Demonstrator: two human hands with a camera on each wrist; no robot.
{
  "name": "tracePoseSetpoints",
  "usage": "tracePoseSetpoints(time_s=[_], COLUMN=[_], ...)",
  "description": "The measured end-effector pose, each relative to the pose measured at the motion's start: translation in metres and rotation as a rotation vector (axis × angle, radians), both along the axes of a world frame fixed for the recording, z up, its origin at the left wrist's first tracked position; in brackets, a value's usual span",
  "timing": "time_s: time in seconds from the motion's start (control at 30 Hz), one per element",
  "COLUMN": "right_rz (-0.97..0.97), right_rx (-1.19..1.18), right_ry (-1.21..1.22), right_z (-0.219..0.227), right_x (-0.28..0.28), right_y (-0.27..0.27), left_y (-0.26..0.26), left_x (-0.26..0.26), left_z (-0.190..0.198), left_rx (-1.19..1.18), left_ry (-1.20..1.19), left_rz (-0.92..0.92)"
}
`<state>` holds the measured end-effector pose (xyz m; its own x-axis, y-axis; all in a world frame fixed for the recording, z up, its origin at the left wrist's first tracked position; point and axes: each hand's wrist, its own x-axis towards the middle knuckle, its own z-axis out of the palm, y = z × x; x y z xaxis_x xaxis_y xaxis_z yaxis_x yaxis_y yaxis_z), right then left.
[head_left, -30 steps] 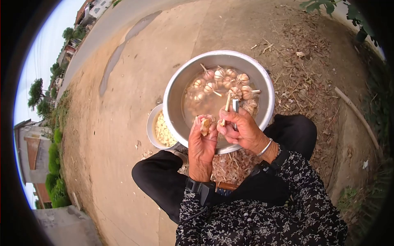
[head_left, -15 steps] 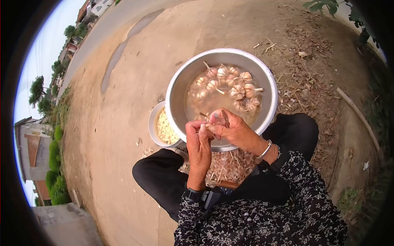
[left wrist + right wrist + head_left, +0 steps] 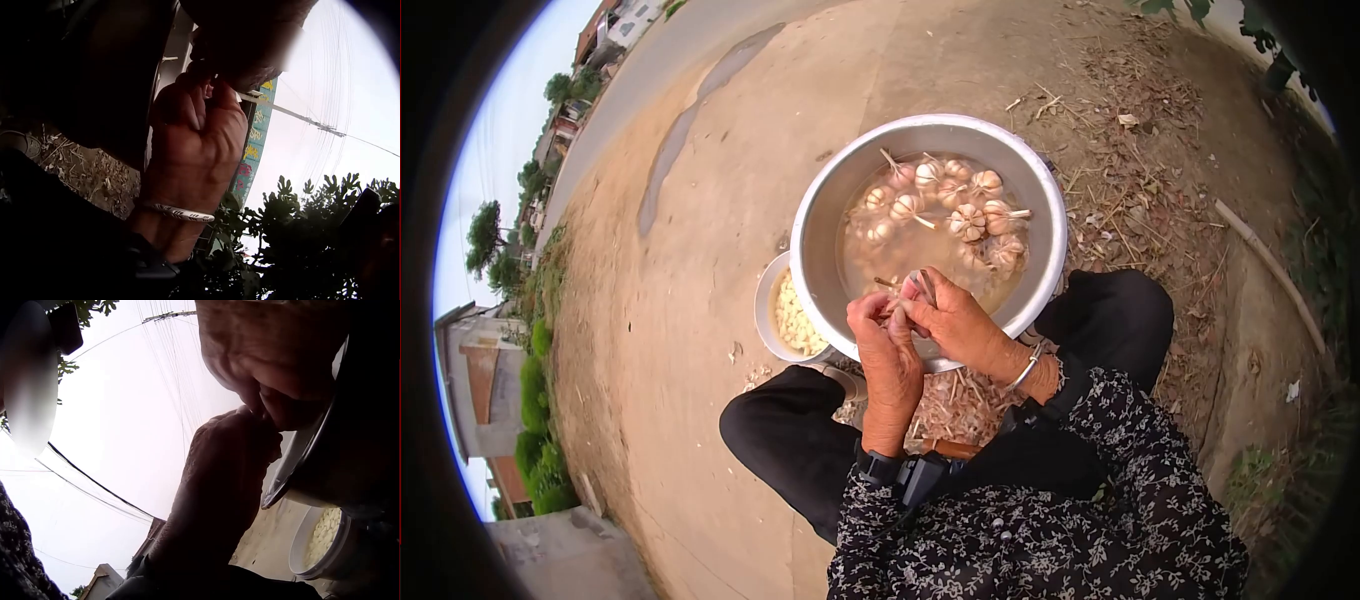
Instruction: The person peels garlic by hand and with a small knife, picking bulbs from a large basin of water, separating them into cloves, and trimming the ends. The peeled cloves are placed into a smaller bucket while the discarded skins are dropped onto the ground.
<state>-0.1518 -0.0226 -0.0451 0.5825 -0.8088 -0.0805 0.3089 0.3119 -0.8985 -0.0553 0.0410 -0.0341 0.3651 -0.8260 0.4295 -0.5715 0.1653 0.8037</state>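
Note:
Both hands meet over the near rim of a metal basin [image 3: 1055, 215] holding whole garlic bulbs [image 3: 967, 222] in cloudy water. The left hand [image 3: 888, 350] has bent fingers round a garlic piece, mostly hidden, whose short brown stem [image 3: 886, 283] sticks out. Against it, the right hand [image 3: 962, 325] pinches with thumb and fingers and also holds a narrow knife [image 3: 927, 287], largely covered. In the left wrist view the braceleted right hand [image 3: 197, 134] touches the dark left hand [image 3: 250, 37]. The right wrist view has the fingertips together.
A white bucket [image 3: 763, 320] of peeled cloves [image 3: 793, 318] stands left of the basin, against it. Dry husks [image 3: 965, 400] lie between the black-trousered legs. Leaf litter [image 3: 1140, 170] and a long stick [image 3: 1270, 262] are on the right.
Since a second ago the hands have come together, and the pale stalk no longer shows in the right hand. The knife has tilted and is more hidden. Over the last half second they stay joined.

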Motion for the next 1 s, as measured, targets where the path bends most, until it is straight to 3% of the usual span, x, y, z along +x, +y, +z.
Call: tracePoseSetpoints(time_s=[0.1,0.17,0.2,0.23,0.3,0.37,0.4,0.47,0.5,0.57,0.63,0.67,0.7,0.73,0.77,0.8,0.83,0.87,0.9,0.93,1.0], right_rz=[0.054,0.030,0.030,0.052,0.073,0.210,0.209,0.389,0.388,0.362,0.354,0.349,0.355,0.464,0.559,0.566,0.538,0.500,0.408,0.403,0.064], right_rx=[-0.093,-0.374,-0.373,-0.331,-0.289,0.063,0.061,0.231,0.230,0.514,0.478,0.444,0.442,0.023,-0.401,-0.401,-0.523,-0.635,-0.379,-0.378,-0.450], right_ry=[0.199,0.355,0.356,0.304,0.253,-0.037,-0.038,-0.058,-0.059,-0.277,-0.248,-0.219,-0.218,-0.265,-0.308,-0.312,-0.089,0.135,0.325,0.328,0.222], right_z=[0.006,0.006,0.008,0.018,0.022,0.022,0.024,0.030,0.029,0.026,0.030,0.033,0.035,0.037,0.039,0.039,0.042,0.047,0.054,0.051,0.039], right_x=[-0.008,-0.010,-0.013,-0.017,-0.022,-0.025,-0.028,-0.033,-0.032,-0.029,-0.034,-0.036,-0.037,-0.039,-0.040,-0.043,-0.046,-0.048,-0.052,-0.047,-0.035], right_y=[-0.003,-0.003,-0.003,-0.003,-0.003,-0.005,-0.007,-0.013,-0.013,-0.015,-0.018,-0.019,-0.017,-0.012,-0.010,-0.011,-0.011,-0.009,-0.008,-0.008,-0.008], left_y=[0.001,-0.003,-0.003,-0.002,0.001,0.002,0.003,0.000,0.000,-0.001,-0.003,-0.003,-0.001,-0.001,0.000,0.005,0.009,0.013,0.015,0.014,0.014], left_x=[0.009,0.009,0.009,0.007,-0.001,0.001,0.002,-0.005,-0.008,-0.004,0.010,0.008,0.006,0.004,0.008,0.014,0.018,0.019,0.018,0.017,0.014], left_z=[0.006,0.006,0.006,0.013,0.035,0.035,0.035,0.037,0.040,0.038,0.034,0.038,0.043,0.049,0.048,0.046,0.046,0.046,0.047,0.048,0.047], left_rx=[0.123,0.078,0.032,0.033,0.300,0.275,0.251,0.242,0.229,0.213,0.159,0.157,0.188,0.217,0.210,0.265,0.324,0.334,0.364,0.385,0.384], left_ry=[0.015,-0.026,-0.066,-0.066,0.255,0.379,0.502,0.530,0.665,0.800,1.098,1.098,1.049,0.997,0.994,0.789,0.583,0.581,0.546,0.512,0.485], left_rz=[-0.024,-0.015,-0.002,-0.002,-0.107,-0.109,-0.113,-0.084,-0.074,-0.066,-0.326,-0.326,-0.198,-0.069,-0.064,-0.069,-0.073,-0.068,-0.090,-0.116,-0.154])
